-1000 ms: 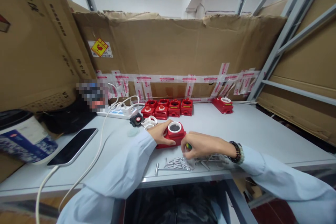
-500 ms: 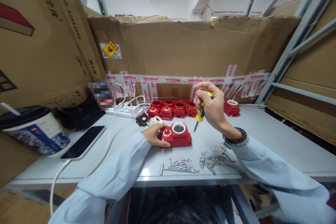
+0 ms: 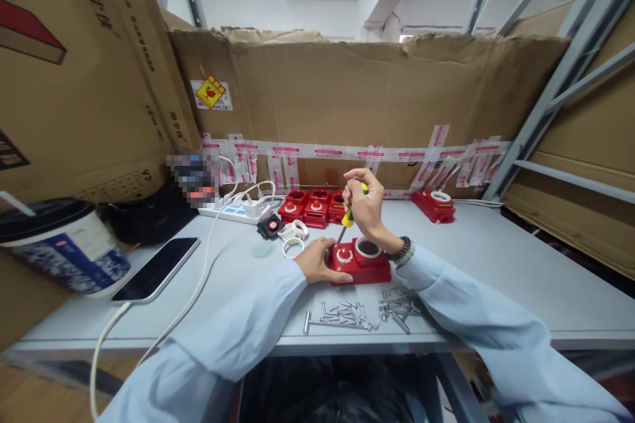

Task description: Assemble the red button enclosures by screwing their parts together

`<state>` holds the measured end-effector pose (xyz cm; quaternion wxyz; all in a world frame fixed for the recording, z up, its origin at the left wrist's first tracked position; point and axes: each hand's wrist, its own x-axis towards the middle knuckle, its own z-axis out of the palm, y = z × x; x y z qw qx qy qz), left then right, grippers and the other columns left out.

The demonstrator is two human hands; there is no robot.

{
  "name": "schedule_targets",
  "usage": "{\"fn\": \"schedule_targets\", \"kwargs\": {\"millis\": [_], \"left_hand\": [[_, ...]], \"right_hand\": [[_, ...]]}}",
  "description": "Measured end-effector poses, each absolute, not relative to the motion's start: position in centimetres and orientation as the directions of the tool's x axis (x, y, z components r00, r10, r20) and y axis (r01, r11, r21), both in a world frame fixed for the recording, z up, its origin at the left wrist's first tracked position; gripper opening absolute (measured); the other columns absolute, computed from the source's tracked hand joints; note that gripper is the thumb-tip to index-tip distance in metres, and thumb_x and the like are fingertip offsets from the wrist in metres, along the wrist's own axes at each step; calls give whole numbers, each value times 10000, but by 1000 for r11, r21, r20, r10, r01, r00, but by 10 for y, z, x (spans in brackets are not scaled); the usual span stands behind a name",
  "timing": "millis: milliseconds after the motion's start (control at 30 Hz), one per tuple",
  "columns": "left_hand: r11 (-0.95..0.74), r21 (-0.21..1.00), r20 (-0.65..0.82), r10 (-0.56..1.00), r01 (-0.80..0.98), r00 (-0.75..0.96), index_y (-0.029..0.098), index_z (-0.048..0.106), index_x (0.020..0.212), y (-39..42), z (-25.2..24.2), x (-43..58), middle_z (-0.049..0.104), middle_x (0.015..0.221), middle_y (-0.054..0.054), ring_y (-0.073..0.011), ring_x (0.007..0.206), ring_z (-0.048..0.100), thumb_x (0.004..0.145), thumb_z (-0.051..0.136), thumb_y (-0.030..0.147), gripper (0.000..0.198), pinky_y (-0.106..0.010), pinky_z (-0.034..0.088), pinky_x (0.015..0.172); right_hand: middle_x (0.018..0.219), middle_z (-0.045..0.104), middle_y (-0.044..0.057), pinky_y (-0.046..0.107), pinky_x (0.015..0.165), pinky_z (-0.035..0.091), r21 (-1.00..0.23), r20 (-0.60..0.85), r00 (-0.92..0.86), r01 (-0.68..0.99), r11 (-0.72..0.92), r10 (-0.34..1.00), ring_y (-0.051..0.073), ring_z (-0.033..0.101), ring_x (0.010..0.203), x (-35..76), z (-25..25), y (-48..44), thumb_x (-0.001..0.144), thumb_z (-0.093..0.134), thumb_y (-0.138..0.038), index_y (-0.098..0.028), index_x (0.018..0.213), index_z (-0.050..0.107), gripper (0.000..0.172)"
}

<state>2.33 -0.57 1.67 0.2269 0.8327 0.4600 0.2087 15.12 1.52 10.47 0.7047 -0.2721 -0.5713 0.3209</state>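
My left hand (image 3: 320,260) grips the left end of a red housing (image 3: 364,271) with a red knob on its left part and a white-ringed round window on its right. In my right hand (image 3: 366,201) is a yellow-and-green screwdriver (image 3: 349,217), fingers wrapped round its handle. Its shaft slants down to the back left corner of the housing; my left fingers partly hide the tip. Just in front of the housing lie loose screws (image 3: 344,312) and a metal T-shaped bar (image 3: 306,322). A second pile of metal parts (image 3: 401,307) lies beside them, partly behind my right sleeve.
More red housings (image 3: 316,208) stand in a row at the back, with one (image 3: 434,206) farther right. White rings (image 3: 293,248), a clear disc (image 3: 263,249) and a black part (image 3: 270,226) lie left of my hands. A phone (image 3: 157,269), cup (image 3: 64,248) and power strip (image 3: 238,209) are farther left.
The held housing has shifted right with my left hand, uncovering a white ring and clear disc. My right hand has moved left and down, bringing the screwdriver to the housing's back left corner.
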Motion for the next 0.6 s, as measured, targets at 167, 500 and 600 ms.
{"fn": "schedule_targets", "kwargs": {"millis": [167, 500, 600], "left_hand": [[-462, 568, 167, 875, 681, 455, 138, 603, 1072, -3, 12, 23, 613, 975, -98, -301, 915, 581, 431, 724, 673, 844, -375, 469, 808], [-520, 513, 213, 848, 683, 486, 139, 617, 890, 0, 10, 23, 590, 846, -72, -256, 788, 577, 453, 686, 717, 728, -336, 463, 705], [-525, 506, 214, 845, 684, 490, 143, 613, 840, -1, 12, 23, 589, 809, -62, -241, 745, 574, 458, 693, 706, 684, -329, 462, 684]], "right_hand": [[503, 418, -98, 160, 349, 330, -748, 634, 138, -141, 649, 761, 47, 378, 380, 149, 97, 18, 743, 458, -192, -210, 809, 483, 73], [524, 425, -88, 178, 354, 321, -732, 656, 143, -119, 671, 741, 60, 379, 391, 145, 96, 11, 771, 458, -191, -217, 822, 476, 60], [567, 440, -75, 186, 400, 344, -743, 659, 139, -32, 668, 739, 59, 394, 422, 144, 97, 9, 785, 456, -216, -215, 834, 476, 53]]}}
